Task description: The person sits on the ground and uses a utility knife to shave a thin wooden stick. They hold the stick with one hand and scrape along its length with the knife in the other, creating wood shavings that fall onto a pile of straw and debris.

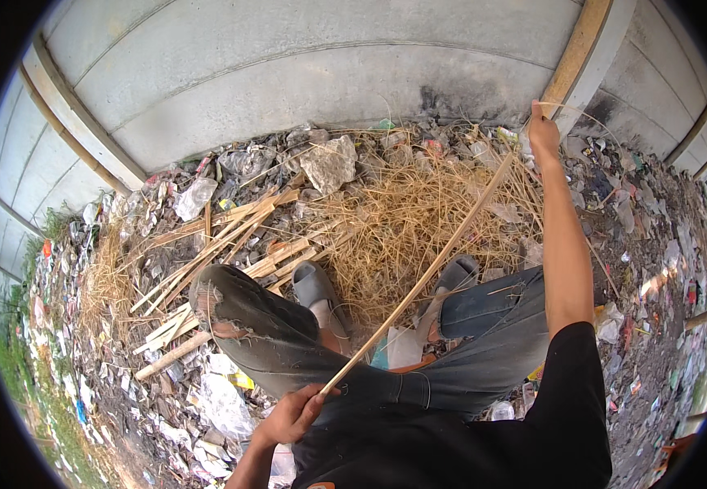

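A long pale bamboo strip [427, 277] runs slantwise across my lap, from lower left to upper right. My left hand [292, 414] is closed around its near end. Stretched out far to the right, my right hand [544, 137] is closed in a pinch beside the strip's far end. A thin pale sliver [585, 113] curves rightward from its fingertips. Whether that sliver is joined to the strip I cannot tell. Under the strip, between my feet and beyond, lies a heap of curly straw-coloured shavings [402, 220].
Split bamboo strips [215, 248] lie piled left of my feet, near a thicker stick [172, 356]. A pale stone block [329, 163] sits before the grey panel wall [329, 81]. Litter covers the ground all around. A post [585, 57] stands by my right hand.
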### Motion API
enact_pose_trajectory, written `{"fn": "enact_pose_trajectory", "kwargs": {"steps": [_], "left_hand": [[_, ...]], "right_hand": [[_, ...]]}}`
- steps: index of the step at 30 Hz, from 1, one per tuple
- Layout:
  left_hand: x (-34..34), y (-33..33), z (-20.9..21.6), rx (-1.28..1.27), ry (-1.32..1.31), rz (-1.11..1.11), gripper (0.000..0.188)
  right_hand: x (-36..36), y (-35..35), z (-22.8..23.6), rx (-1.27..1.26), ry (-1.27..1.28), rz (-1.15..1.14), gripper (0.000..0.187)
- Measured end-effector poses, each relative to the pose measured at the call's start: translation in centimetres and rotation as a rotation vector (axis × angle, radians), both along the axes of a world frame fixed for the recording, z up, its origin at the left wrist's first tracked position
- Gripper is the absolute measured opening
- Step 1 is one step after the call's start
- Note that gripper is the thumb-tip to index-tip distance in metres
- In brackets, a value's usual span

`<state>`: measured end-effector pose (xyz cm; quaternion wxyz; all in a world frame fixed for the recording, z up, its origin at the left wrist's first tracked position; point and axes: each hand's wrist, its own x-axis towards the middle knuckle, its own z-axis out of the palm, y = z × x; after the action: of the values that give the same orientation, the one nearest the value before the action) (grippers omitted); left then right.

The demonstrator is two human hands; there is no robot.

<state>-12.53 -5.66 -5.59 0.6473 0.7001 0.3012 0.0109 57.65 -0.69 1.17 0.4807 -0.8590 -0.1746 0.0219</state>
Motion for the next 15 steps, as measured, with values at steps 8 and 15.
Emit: {"fn": "enact_pose_trajectory", "kwargs": {"steps": [8, 15], "left_hand": [[7.3, 0.8, -1.5, -0.187, -0.269, 0.335, 0.047], [11.0, 3.5, 0.5, 0.036, -0.278, 0.324, 0.045]], "right_hand": [[-14.2, -0.1, -4.4, -0.472, -0.149, 0.753, 0.075], [-32.8, -5.2, -1.8, -0.263, -0.341, 1.188, 0.063]]}}
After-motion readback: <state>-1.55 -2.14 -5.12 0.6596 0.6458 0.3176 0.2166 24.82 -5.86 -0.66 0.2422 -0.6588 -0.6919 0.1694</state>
